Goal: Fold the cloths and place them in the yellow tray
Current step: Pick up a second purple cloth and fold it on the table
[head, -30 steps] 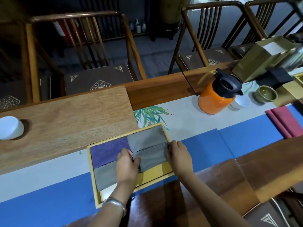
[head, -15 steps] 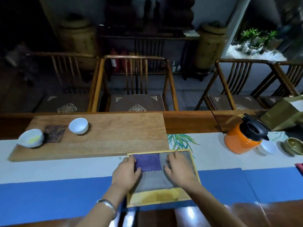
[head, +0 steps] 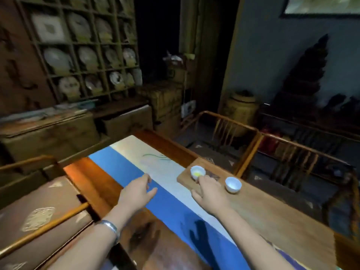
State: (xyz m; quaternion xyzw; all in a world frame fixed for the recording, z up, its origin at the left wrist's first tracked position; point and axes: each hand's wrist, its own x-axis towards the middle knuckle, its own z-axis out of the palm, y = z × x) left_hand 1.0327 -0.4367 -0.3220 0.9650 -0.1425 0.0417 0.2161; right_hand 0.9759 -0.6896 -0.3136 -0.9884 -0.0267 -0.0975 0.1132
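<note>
Both hands empty, fingers loose: left hand (head: pixel 136 193) | right hand (head: pixel 210 193) | background blurred

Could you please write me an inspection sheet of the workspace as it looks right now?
Surface: wooden table with a blue and white runner; a wooden board lies on its right part.
Job's things: yellow tray and cloths, nothing seen in this view.
Clutter: two white cups on the board, one with yellowish liquid, one that looks empty.
Hands: left hand open over the runner, holding nothing; right hand open, fingertips near the first cup, contact unclear.
Cables: nothing seen.
Surroundings: wooden chairs, shelf of round wrapped discs, cardboard boxes.
</note>
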